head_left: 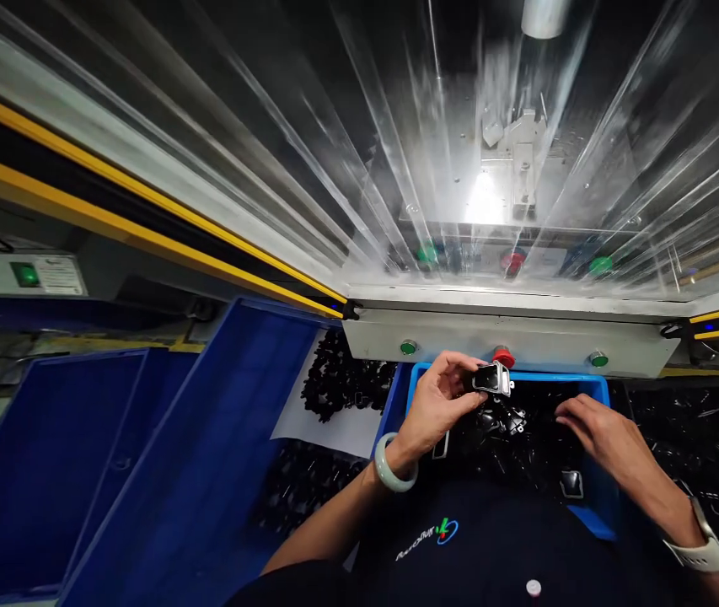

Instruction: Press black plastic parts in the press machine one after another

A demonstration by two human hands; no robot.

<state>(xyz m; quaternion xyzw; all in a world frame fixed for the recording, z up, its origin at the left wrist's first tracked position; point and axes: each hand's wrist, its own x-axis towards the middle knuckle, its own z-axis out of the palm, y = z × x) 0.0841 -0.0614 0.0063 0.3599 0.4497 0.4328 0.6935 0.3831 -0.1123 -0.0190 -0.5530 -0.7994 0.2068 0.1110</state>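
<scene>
The left hand pinches a silver-framed black part between thumb and fingers above the blue bin; the right hand, fingers loosely curled, hovers at the bin's right side, its grip unclear

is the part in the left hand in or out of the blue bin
Out: the left hand pinches the part above the blue bin, hiding some of its far rim.

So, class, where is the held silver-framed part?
The part is right of centre in the head view, in the left hand, just below the red button.
</scene>
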